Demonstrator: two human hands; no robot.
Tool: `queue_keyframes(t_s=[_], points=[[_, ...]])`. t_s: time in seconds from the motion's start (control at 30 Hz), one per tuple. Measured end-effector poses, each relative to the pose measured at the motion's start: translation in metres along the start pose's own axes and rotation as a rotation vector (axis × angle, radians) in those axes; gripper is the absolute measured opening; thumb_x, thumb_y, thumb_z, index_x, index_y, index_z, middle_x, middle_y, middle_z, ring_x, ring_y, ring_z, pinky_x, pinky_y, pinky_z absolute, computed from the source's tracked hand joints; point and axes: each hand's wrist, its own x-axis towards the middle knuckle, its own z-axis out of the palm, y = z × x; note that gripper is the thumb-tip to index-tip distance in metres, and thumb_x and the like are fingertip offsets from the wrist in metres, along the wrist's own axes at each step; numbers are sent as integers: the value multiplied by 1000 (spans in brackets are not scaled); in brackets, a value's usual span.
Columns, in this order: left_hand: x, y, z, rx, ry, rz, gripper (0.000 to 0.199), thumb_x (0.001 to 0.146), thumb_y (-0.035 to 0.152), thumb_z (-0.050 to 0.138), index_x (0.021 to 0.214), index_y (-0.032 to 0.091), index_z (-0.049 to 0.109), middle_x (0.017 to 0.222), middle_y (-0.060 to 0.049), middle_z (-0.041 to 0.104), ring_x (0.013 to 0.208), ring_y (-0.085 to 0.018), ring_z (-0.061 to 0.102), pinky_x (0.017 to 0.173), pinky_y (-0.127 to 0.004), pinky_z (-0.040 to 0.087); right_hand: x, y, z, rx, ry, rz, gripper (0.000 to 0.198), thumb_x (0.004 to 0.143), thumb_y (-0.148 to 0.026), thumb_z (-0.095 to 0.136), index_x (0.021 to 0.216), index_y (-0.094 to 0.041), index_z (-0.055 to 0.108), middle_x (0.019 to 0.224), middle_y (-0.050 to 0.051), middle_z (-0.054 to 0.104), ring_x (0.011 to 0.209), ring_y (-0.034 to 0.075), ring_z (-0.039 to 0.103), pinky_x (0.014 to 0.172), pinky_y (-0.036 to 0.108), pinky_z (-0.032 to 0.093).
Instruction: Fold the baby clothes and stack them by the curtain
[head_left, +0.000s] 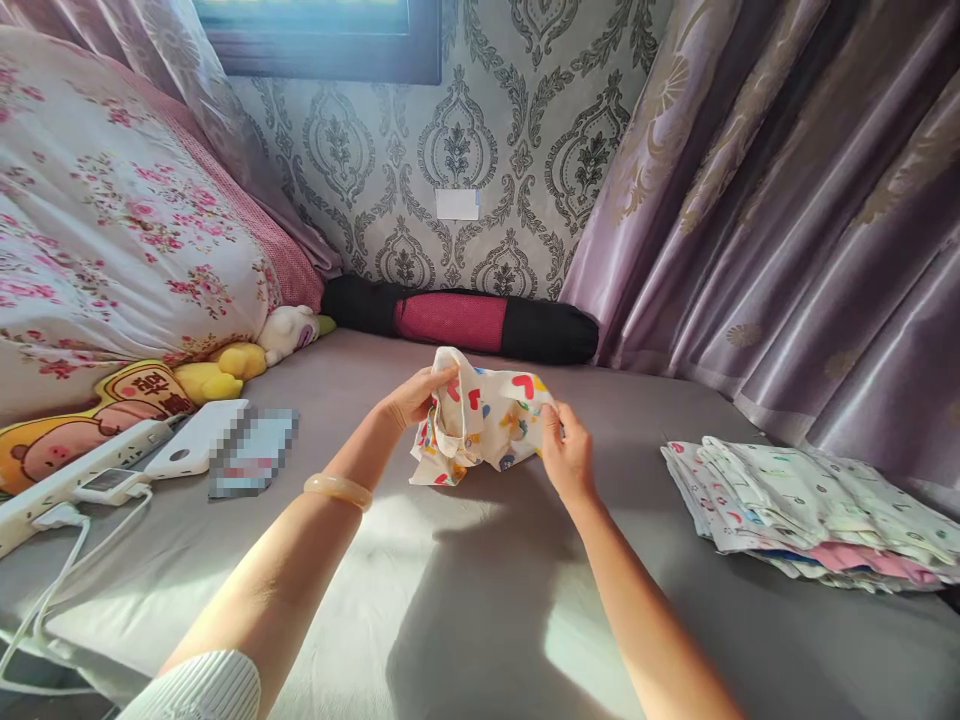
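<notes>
Both of my hands hold up a small white garment (491, 415) printed with red hearts and blue and yellow figures. My left hand (414, 396) pinches its upper left edge, near what looks like a neck opening or band. At the garment's right end, the fingers of my right hand (568, 450) are closed on the cloth. The lower left part hangs in folds close to the grey bed sheet (480, 580); I cannot tell whether it touches. Which kind of garment it is does not show clearly.
To the right lies a stack of folded printed clothes (817, 505). On the left are a power strip (82, 470), a white power bank (196, 438), a blurred-out packet (253, 452) and plush toys (217, 375). A black and red bolster (457, 318) lies along the wall.
</notes>
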Motion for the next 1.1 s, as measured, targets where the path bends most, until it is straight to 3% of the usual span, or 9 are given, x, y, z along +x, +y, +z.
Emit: queue_keyframes(t_s=[0.13, 0.23, 0.33, 0.5, 0.67, 0.8, 0.9, 1.0, 1.1], points=[[-6, -3, 3, -63, -13, 12, 37, 56, 30, 89, 81, 14, 67, 73, -3, 72, 63, -17, 67, 66, -29, 57, 9, -6, -19, 53, 12, 191, 40, 93, -55, 43, 82, -20, 60, 65, -1, 60, 61, 15, 54, 56, 24, 42], [-9, -3, 9, -80, -42, 4, 42, 53, 30, 91, 81, 15, 66, 70, -2, 71, 60, -16, 66, 63, -28, 56, 11, -7, -29, 134, -2, 254, 40, 87, -58, 49, 88, -19, 63, 72, 1, 65, 66, 16, 58, 58, 24, 45], [-10, -4, 14, -77, -59, -6, 45, 55, 39, 90, 84, 15, 66, 71, -3, 71, 60, -16, 66, 62, -27, 55, 10, 0, -35, 221, -51, 353, 44, 83, -56, 54, 107, -20, 65, 85, 4, 71, 71, 19, 63, 60, 27, 48], [-6, -14, 24, -37, 1, -47, 46, 63, 55, 82, 83, 16, 67, 74, -4, 72, 61, -18, 67, 60, -28, 54, 2, 24, -42, 126, -217, 509, 40, 82, -34, 50, 119, -23, 62, 94, 4, 74, 79, 20, 68, 65, 29, 52], [-2, -25, 33, -61, 27, -16, 44, 65, 50, 82, 92, 19, 67, 70, 0, 69, 55, -14, 63, 56, -25, 52, -2, 40, -45, -122, -391, 352, 39, 76, -12, 46, 107, -22, 67, 100, 5, 74, 92, 19, 68, 82, 32, 52], [-4, -30, 37, -78, -9, -23, 39, 66, 48, 82, 86, 17, 67, 69, -1, 69, 55, -14, 63, 57, -26, 52, 4, 28, -40, -303, -283, 92, 32, 86, -20, 45, 108, -21, 68, 111, 9, 71, 103, 24, 65, 92, 40, 49], [-6, -30, 38, -73, -20, -35, 38, 67, 49, 81, 80, 16, 66, 69, -3, 70, 56, -15, 63, 57, -27, 52, 12, 7, -29, -263, -341, -93, 30, 91, -27, 45, 112, -24, 67, 114, 7, 71, 104, 22, 65, 102, 45, 42], [-8, -30, 37, -65, -29, -34, 38, 68, 50, 80, 81, 17, 67, 70, -2, 70, 57, -15, 63, 60, -27, 52, 17, -9, -16, -201, -442, -126, 29, 91, -29, 52, 117, -26, 64, 116, 5, 71, 104, 21, 65, 108, 49, 35], [-10, -27, 33, -24, -57, -36, 39, 68, 46, 81, 90, 17, 68, 75, -2, 71, 62, -16, 65, 62, -28, 52, 20, -15, -9, -78, -538, -55, 26, 89, -29, 55, 111, -24, 67, 110, 5, 72, 99, 20, 66, 95, 38, 46]])
